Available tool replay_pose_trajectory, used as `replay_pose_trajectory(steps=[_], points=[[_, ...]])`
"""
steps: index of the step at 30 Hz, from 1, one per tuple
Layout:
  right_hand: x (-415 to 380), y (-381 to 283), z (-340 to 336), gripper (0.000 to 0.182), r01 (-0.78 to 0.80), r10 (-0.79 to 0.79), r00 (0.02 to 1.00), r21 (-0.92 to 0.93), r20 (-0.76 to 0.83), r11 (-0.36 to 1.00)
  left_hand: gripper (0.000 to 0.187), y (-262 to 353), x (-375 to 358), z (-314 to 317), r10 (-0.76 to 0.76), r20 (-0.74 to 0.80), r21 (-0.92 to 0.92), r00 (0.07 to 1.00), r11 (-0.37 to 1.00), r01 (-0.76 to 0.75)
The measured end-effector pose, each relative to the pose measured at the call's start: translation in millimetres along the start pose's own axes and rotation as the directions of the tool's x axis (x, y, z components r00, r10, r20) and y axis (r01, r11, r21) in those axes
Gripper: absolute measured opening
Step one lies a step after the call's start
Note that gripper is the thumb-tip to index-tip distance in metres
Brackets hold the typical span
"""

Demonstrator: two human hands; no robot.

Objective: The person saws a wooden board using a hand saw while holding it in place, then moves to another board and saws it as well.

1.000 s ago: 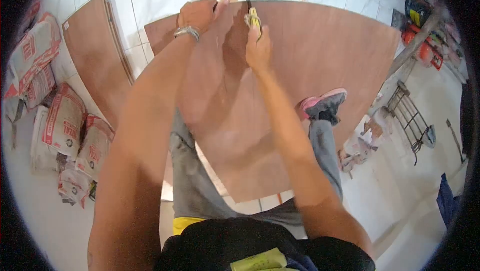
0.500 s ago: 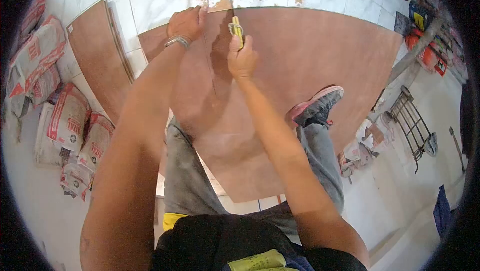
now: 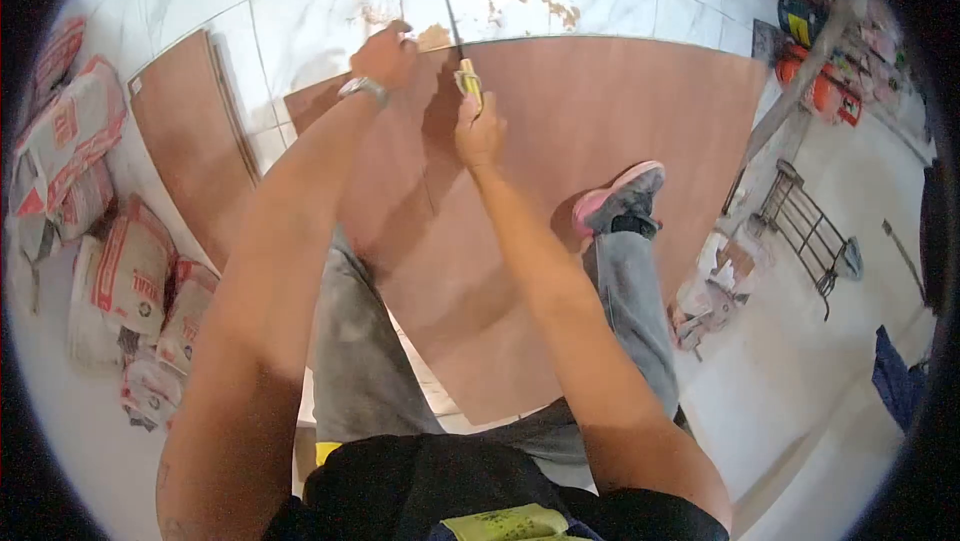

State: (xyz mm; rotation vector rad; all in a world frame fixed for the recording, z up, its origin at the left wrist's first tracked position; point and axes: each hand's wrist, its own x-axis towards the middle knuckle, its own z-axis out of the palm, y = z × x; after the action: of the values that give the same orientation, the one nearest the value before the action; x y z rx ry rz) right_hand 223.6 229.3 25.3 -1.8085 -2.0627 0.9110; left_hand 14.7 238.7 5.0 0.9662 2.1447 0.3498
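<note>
While my right hand [image 3: 481,136] grips the yellow-handled saw [image 3: 466,74] at 12 o'clock, my left hand [image 3: 385,56], contents unclear, nears 11; the brown sheet [image 3: 540,271] beneath seems mostly uncut, faintly lined. Bags [image 3: 132,266], 9 o'clock; shoe [image 3: 622,199] upon sheet, 2 o'clock.

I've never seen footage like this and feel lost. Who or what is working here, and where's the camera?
No machine: these are a person's own bare hands. Every picture comes from one camera on their head, looking forward and down. The right hand grips the yellow handle of a saw-like tool, its thin blade pointing away. The left hand is at the far edge of a big brown board lying on white tiles. One shoe is on the board.
</note>
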Motion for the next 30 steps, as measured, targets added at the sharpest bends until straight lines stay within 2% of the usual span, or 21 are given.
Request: replay_pose_trajectory(steps=[3, 8, 10, 12, 14, 17, 19, 21, 24, 26, 27, 28, 30], points=[[-3.4, -1.5, -3.4, 0.039, -0.072, 0.070, 0.991, 0.009, 0.111, 0.997, 0.053, 27.2, -1.7, 1.5, -0.036, 0.098, 0.133, 0.995, 0.991, 0.023], [9.3, -43.8, -49.7, 0.044, -0.204, 0.153, 0.926, 0.117, 0.346, 0.972, 0.059, 29.5, 0.3, 5.1, -0.037, 0.125, 0.193, 0.992, 0.981, 0.012], [-9.1, -83.0, -106.4, 0.042, -0.189, 0.126, 0.910, 0.125, 0.396, 0.974, 0.059, 26.8, -3.6, 3.7, -0.058, 0.161, 0.197, 0.985, 0.980, 0.026], [-57.7, -82.9, -146.8, 0.040, -0.011, 0.013, 0.936, -0.008, 0.353, 1.000, 0.059, 32.6, -0.2, -2.7, -0.097, 0.219, 0.190, 0.971, 0.980, 0.055], [-82.2, -107.5, -189.1, 0.039, -0.244, 0.232, 0.858, -0.033, 0.458, 0.969, 0.059, 30.2, 8.5, 2.8, -0.097, 0.197, 0.220, 0.976, 0.974, 0.052], [-61.0, -112.0, -172.4, 0.038, -0.214, 0.172, 0.899, 0.061, 0.403, 0.975, 0.058, 26.8, 4.3, 6.6, -0.056, 0.178, 0.216, 0.982, 0.976, 0.017], [-13.4, -91.1, -115.4, 0.038, -0.244, 0.235, 0.854, -0.041, 0.464, 0.969, 0.058, 26.1, -0.6, 6.6, -0.057, 0.181, 0.204, 0.982, 0.979, 0.019], [28.4, -64.7, -47.8, 0.040, -0.189, 0.157, 0.913, 0.049, 0.376, 0.981, 0.059, 28.4, 2.9, 5.0, -0.095, 0.193, 0.195, 0.977, 0.979, 0.056], [32.4, -54.3, -40.1, 0.041, -0.257, 0.156, 0.910, 0.228, 0.384, 0.939, 0.056, 27.6, 1.9, 6.2, -0.063, 0.159, 0.214, 0.985, 0.976, 0.028], [-14.8, -67.3, -96.8, 0.040, -0.293, 0.228, 0.879, 0.097, 0.419, 0.951, 0.055, 26.4, 0.7, 6.1, -0.088, 0.183, 0.213, 0.979, 0.976, 0.048], [-50.0, -67.8, -128.9, 0.040, -0.103, 0.082, 0.934, 0.044, 0.347, 0.994, 0.055, 27.0, 3.2, 5.7, -0.094, 0.188, 0.211, 0.978, 0.976, 0.054], [-79.0, -69.8, -159.2, 0.041, -0.341, 0.306, 0.851, 0.006, 0.428, 0.940, 0.055, 26.9, 4.9, 5.6, -0.077, 0.180, 0.205, 0.981, 0.978, 0.040], [-103.3, -97.6, -209.5, 0.041, -0.310, 0.250, 0.856, 0.063, 0.453, 0.949, 0.054, 23.4, 3.0, 6.9, -0.049, 0.170, 0.199, 0.984, 0.980, 0.014]])
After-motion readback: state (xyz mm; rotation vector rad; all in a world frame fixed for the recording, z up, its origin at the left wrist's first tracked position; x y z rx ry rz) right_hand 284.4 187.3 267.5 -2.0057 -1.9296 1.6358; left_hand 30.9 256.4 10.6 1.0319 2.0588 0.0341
